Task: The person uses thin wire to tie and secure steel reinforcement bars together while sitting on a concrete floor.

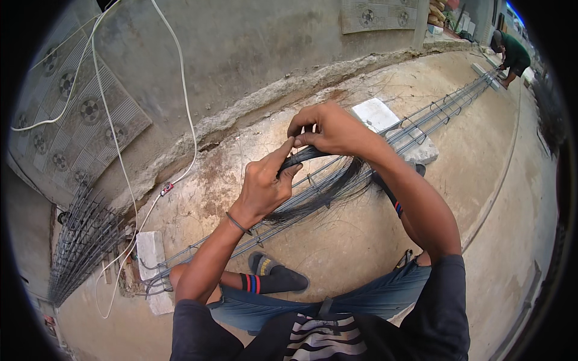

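A thick bundle of thin dark tie wire is held up between both hands, its middle gathered and its loose ends fanning downward. My left hand is closed around the bundle's left part. My right hand pinches the bundle near its top, fingertips close to those of the left. Below the hands runs a long rebar cage of straight bars with square stirrups, stretching from lower left to upper right. The wire's loose ends hang over this cage, partly hiding it.
White blocks and a left block prop up the cage. At the far end another person bends over it. A stack of rebar cages stands left. A white cable hangs along the wall to a red connector.
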The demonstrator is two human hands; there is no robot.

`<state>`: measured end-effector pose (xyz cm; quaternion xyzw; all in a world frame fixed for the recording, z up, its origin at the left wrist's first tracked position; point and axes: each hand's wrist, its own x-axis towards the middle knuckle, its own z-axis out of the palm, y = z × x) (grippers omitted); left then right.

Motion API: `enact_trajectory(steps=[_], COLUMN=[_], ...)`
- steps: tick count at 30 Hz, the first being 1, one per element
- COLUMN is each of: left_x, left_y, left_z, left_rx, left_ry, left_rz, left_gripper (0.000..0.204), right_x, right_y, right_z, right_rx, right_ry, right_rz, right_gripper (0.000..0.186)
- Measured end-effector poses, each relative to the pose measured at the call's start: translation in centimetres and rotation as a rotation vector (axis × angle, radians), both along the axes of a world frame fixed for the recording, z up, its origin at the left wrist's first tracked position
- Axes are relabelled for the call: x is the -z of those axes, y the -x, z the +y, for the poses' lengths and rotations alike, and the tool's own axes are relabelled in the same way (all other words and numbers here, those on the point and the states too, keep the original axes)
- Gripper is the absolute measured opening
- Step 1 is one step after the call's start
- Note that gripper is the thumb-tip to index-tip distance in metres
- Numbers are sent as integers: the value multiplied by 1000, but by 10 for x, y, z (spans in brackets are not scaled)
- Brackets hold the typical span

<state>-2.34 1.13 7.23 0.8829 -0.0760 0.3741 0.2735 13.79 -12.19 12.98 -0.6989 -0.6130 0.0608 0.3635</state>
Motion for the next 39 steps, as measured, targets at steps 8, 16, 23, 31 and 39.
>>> enact_trajectory(steps=[8, 16, 23, 31, 39], left_x=[-35, -45, -41, -44, -30], left_y=[-12, -23, -20, -14, -4], left_z=[15, 42, 38, 48, 83], left_rx=[-101, 264, 362, 284, 162], left_ry=[175, 940, 1236, 1263, 1163], left_rz=[229, 776, 710, 554, 584], left_gripper=[29, 28, 39, 38, 39], right_x=[-1, 50, 20, 105, 165], right_y=[-21, -23, -25, 84, 118], right_z=[-27, 17, 30, 7, 74], right_rx=[-12, 287, 229, 203, 106], right_ry=[-156, -152, -349, -354, -399], right_rz=[-114, -561, -710, 257, 398], right_gripper=[72, 32, 47, 22, 20])
